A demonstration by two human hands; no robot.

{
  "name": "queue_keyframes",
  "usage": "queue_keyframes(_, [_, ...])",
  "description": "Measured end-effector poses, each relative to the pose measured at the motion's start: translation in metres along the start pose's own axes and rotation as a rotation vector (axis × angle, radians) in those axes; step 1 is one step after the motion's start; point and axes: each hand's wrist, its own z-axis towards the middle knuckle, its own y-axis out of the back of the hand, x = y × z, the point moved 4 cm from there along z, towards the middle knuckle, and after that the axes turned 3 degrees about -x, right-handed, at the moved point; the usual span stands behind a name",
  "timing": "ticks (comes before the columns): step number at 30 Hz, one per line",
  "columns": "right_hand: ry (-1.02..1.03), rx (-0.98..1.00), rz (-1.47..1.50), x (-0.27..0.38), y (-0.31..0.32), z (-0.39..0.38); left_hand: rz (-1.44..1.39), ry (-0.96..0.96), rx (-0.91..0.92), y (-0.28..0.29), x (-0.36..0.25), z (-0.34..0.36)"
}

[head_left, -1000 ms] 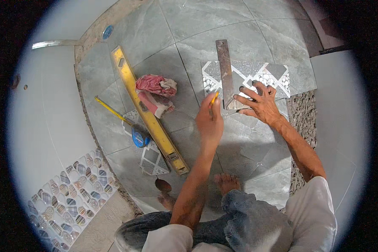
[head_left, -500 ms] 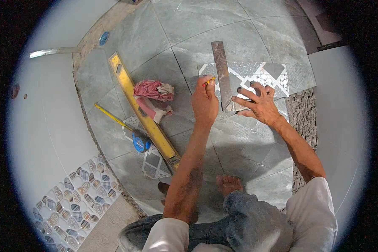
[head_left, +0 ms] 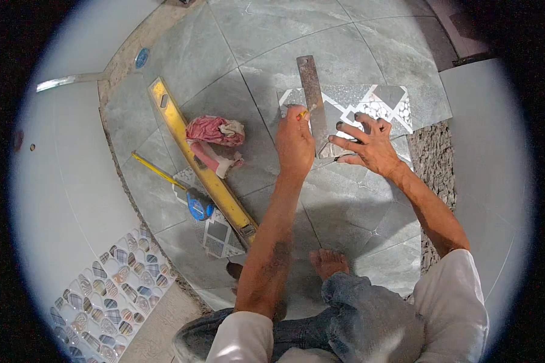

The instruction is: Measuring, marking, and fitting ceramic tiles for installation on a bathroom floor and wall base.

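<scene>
A patterned grey-and-white tile [head_left: 389, 100] lies flat on the floor in front of me. Across its left part rests a worn metal try square [head_left: 310, 85], its long blade pointing away from me. My left hand [head_left: 295, 145] is closed round a short yellow-and-red pencil [head_left: 302, 115], whose tip is at the left edge of the blade. On the other side, my right hand [head_left: 372, 147] spreads its fingers over the tile, with fingertips at the square's near end. Whether they touch the square or only the tile, I cannot tell.
Left of my arm lies a yellow spirit level [head_left: 178, 127], with a crumpled red-and-white cloth [head_left: 215, 131] against it. A blue tape measure [head_left: 198, 206], partly pulled out, sits beside patterned tile pieces [head_left: 221, 236]. Rough bare floor [head_left: 433, 163] borders the right wall.
My left hand has brought the pencil right and slightly away from me, up to the blade's edge. The right hand stays in place on the tile. The whole view has shifted slightly.
</scene>
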Motion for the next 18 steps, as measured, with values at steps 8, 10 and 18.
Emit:
queue_keyframes(8, [0.004, -0.020, -0.006, 0.000, -0.002, -0.002, -0.043, -0.013, -0.019, -0.005, 0.001, 0.022])
queue_keyframes(10, [0.003, -0.031, -0.013, -0.001, -0.002, -0.001, 0.000, 0.001, -0.001, -0.002, -0.001, 0.020])
queue_keyframes(18, [-0.002, -0.006, -0.012, -0.002, -0.005, -0.003, 0.086, 0.015, 0.029, -0.001, -0.001, 0.022])
